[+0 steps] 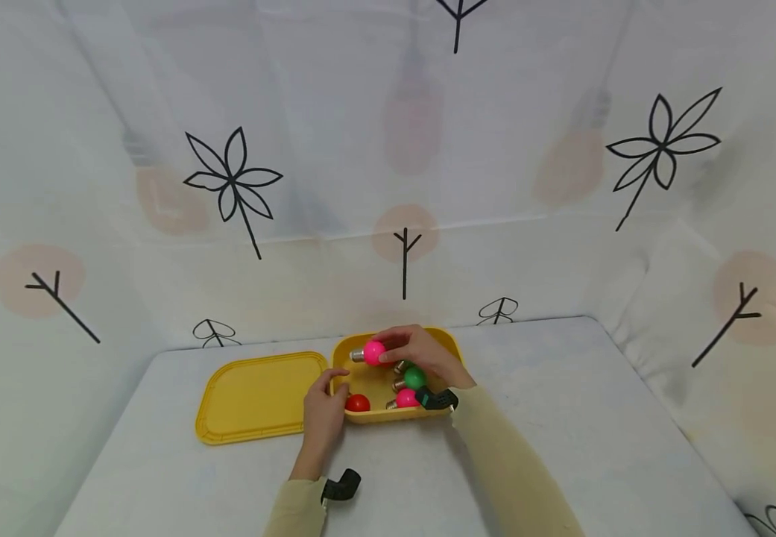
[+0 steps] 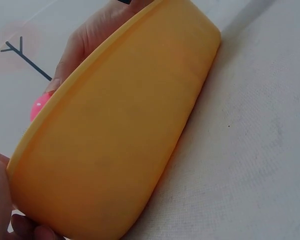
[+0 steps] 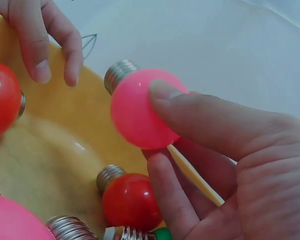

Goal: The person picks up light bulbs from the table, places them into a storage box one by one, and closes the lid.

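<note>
My right hand (image 1: 421, 350) pinches a pink light bulb (image 3: 142, 107) between thumb and fingers, its metal screw base pointing away from the palm. The bulb is held over a deep yellow plastic bin (image 2: 105, 120). At the bin's left end, my left hand (image 1: 323, 406) grips the rim, with fingers (image 3: 35, 50) hooked over to the inside. In the bin lie a red bulb (image 1: 358, 403) near the left hand, another red bulb (image 3: 131, 200) below the held one, a green bulb (image 1: 415, 377) and a second pink bulb (image 1: 407, 398).
A flat yellow tray or lid (image 1: 260, 399) with a raised edge lies left of the bin. Both rest on a white cloth-covered table (image 1: 562, 447). White fabric (image 1: 334, 283) printed with plants and bulb shapes hangs behind and at the sides.
</note>
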The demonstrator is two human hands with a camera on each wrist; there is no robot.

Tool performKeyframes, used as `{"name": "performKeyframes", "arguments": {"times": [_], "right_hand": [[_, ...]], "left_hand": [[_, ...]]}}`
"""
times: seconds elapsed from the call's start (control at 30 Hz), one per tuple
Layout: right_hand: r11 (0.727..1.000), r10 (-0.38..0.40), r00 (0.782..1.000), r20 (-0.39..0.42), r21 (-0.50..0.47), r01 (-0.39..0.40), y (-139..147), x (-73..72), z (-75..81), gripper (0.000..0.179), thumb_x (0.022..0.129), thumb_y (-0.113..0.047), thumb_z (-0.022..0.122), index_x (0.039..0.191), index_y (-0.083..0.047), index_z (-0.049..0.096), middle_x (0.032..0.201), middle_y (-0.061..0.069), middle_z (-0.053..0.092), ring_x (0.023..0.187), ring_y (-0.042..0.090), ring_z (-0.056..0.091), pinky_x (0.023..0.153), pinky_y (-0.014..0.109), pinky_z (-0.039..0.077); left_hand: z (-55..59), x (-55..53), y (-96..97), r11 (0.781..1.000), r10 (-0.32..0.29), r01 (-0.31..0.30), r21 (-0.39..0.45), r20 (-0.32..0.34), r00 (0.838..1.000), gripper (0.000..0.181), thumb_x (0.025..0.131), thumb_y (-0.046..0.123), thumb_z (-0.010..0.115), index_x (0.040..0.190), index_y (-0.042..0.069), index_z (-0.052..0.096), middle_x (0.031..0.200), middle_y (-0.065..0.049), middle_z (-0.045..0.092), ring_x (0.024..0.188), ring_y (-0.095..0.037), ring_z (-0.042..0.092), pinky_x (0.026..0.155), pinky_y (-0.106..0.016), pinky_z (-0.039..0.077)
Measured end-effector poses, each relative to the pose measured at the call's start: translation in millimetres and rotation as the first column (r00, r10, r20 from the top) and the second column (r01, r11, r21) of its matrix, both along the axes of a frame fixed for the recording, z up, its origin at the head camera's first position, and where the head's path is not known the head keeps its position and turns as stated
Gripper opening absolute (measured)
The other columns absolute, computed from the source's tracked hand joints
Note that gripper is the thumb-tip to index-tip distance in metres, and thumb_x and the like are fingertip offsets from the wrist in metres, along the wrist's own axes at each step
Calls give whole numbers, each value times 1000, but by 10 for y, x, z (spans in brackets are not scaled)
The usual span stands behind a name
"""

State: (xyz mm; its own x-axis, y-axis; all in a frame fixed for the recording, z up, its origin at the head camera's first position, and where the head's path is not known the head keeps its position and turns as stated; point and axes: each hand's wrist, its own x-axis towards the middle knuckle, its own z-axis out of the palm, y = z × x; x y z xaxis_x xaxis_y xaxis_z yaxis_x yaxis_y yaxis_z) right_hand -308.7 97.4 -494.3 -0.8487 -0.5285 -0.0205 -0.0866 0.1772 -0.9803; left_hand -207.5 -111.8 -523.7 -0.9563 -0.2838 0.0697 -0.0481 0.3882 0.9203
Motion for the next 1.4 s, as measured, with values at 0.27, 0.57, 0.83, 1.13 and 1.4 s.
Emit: {"name": "performKeyframes", "arguments": {"times": [0.27,0.57,0.83,1.13,1.4], "right_hand": [[999,29,1000,0,22,-29,-3,4,-5,34,86,-14,77,120,-11,72,117,5,69,106,24,62,89,35,54],[993,115,993,-38,28,-114,-6,7,16,33,86,-9,76,119,-6,72,112,6,71,99,25,63,86,35,54],[991,119,991,-64,64,-115,-27,7,34,33,85,-9,78,118,-6,73,111,6,71,100,24,62,87,35,54],[984,143,986,-87,123,-132,-4,5,119,31,86,-11,78,116,-9,73,110,3,70,99,23,62,86,34,54],[969,176,976,-128,195,-149,-10,-9,148,30,86,-11,78,115,-8,73,109,2,70,99,20,61,88,33,52]], "left_hand": [[18,9,9,1000,-11,11,5,1,1000,20,92,10,63,110,13,72,116,-9,64,101,-26,52,87,-40,47],[33,-10,9,1000,-1,1,-4,-11,1000,18,91,8,64,106,14,72,107,-11,64,89,-24,50,70,-34,39],[57,-6,6,1000,-11,11,4,-10,1000,18,91,8,64,106,13,72,112,-11,64,93,-24,51,73,-36,40],[15,-7,10,1000,-10,10,1,-21,1000,18,91,7,65,106,12,73,117,-9,65,101,-26,51,90,-44,45],[29,-6,-9,1000,-4,4,0,-10,1000,18,91,7,65,106,12,72,115,-12,65,99,-26,51,86,-40,43]]}}
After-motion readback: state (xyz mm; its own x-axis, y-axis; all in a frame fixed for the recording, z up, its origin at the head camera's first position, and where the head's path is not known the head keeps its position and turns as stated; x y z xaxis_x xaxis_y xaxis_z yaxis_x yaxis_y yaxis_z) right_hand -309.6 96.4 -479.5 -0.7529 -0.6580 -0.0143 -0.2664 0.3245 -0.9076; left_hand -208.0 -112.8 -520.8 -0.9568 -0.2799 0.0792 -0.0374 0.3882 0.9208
